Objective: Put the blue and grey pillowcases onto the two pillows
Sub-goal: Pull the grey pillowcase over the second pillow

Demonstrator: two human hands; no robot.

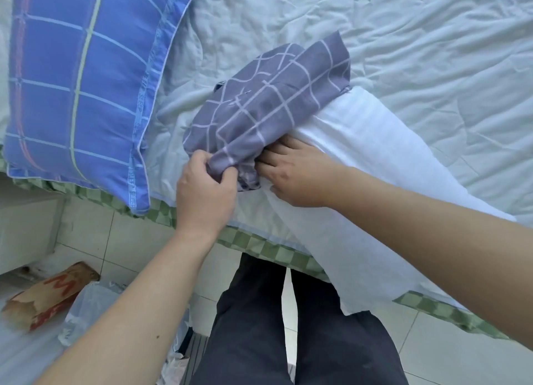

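**Observer:** What have you got in the head view?

**Operator:** I see the blue pillowcase (78, 87) already on its pillow, lying at about ten o'clock on the bed (432, 53). The grey pillowcase (259, 107) sits bunched near the centre, over the eleven o'clock end of the bare white pillow (360, 154), which runs from there down towards five o'clock and overhangs the bed's edge.

**Observer:** And the hands?

**Operator:** My left hand (204, 191) has its fingers curled tight round a gathered fold of the grey case at its near edge. My right hand (294, 174) lies on the pillow just beside that, fingers (271, 156) reaching under the hem; I cannot tell whether they pinch cloth or only press the pillow.

**Observer:** How will it handle?

**Operator:** Light, soft and limp, I'd judge, so the case will slump and bunch wherever it isn't held. The pillow looks squashy and will fold instead of sliding in cleanly. I'd take the case by the open hem, one hand on each side, and draw it along towards five o'clock, since a grip mid-cloth only drags wrinkles
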